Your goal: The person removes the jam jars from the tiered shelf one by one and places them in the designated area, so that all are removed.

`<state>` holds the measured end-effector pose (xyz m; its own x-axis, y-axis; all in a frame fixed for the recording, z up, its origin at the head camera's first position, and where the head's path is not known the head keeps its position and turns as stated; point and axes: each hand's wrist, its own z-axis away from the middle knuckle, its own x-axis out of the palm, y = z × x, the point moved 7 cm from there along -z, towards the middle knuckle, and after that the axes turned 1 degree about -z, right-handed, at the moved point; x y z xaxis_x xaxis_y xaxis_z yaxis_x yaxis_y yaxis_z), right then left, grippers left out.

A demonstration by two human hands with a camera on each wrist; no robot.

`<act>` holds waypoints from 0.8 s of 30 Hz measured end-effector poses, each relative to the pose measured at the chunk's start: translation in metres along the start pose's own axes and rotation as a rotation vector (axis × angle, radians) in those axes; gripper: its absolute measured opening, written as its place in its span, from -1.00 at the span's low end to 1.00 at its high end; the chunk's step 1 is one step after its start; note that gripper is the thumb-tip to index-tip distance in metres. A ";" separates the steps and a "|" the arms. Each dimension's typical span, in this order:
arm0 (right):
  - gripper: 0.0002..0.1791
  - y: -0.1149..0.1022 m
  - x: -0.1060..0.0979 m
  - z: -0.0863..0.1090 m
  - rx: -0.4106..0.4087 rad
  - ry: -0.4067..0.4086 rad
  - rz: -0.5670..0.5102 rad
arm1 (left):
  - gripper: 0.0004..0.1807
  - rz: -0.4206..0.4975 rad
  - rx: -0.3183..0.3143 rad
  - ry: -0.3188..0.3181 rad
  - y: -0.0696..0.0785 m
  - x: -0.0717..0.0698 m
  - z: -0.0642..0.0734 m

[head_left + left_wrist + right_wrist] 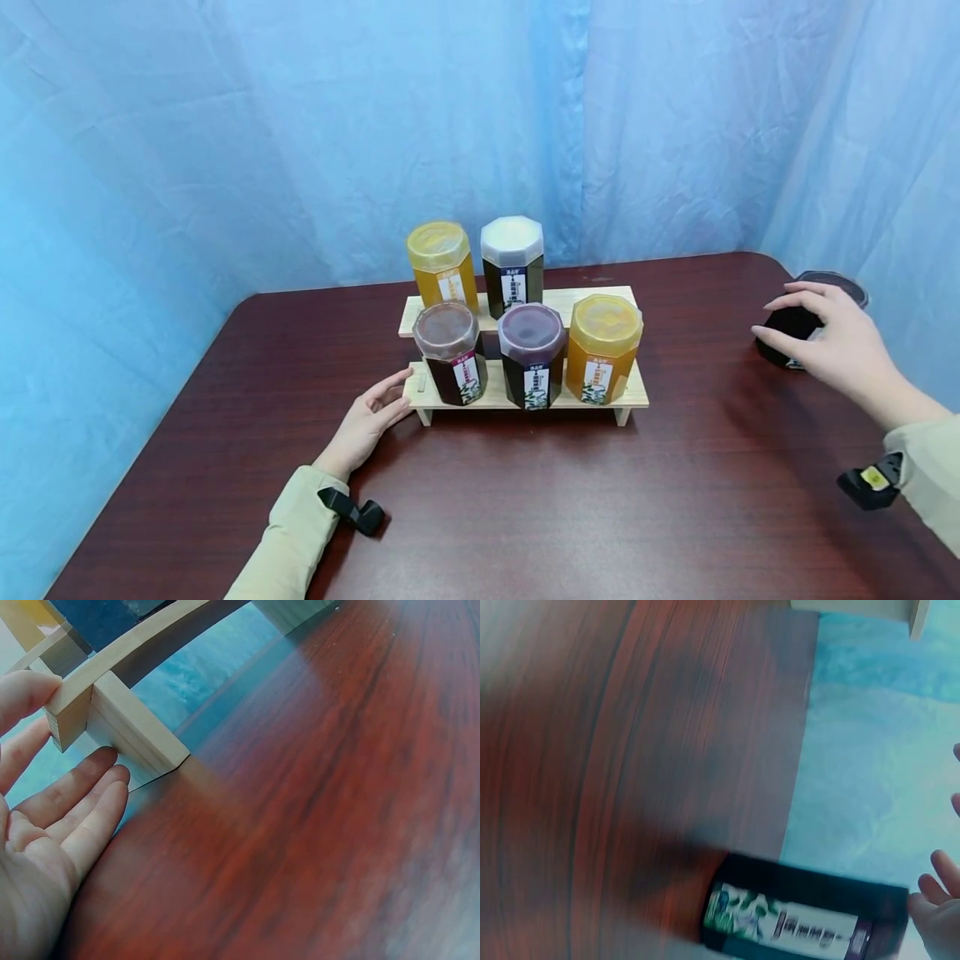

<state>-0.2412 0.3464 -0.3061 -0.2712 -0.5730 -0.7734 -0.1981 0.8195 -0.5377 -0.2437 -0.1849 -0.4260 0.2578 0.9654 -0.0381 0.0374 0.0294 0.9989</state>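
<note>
At far right of desk (525,508), partly behind right hand (847,346): dark jar (793,322). Thumb and fingers parted, released; contact unclear. Well left of that jar, in left hand's (371,423) light pinch: left end of wooden rack (495,387).

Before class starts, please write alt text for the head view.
A person's left hand touches a two-tier wooden rack holding five jars, while the right hand is by a dark jar on the right of the table.

Rack (639,396) on tbl (570,500), 5 jars (532,358) on 2 tiers (562,298)
3 front, 2 behind at L/ctr; 6th jar (802,911) well R, nr tbl edge; curtain (420,125) at back.
</note>
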 end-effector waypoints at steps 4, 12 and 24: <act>-0.65 -0.009 0.008 0.001 -0.024 -0.026 -0.060 | -0.40 -0.003 0.005 0.003 0.000 -0.001 -0.001; -0.65 -0.025 0.023 -0.001 0.007 -0.036 -0.236 | -0.39 0.010 0.003 0.012 -0.002 -0.002 0.000; -0.68 -0.071 0.028 -0.010 -0.054 -0.008 -0.377 | -0.37 0.010 0.022 -0.004 0.000 -0.001 0.000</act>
<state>-0.2444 0.2718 -0.2866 -0.1628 -0.8338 -0.5276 -0.3316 0.5499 -0.7666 -0.2439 -0.1856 -0.4255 0.2626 0.9645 -0.0283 0.0559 0.0141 0.9983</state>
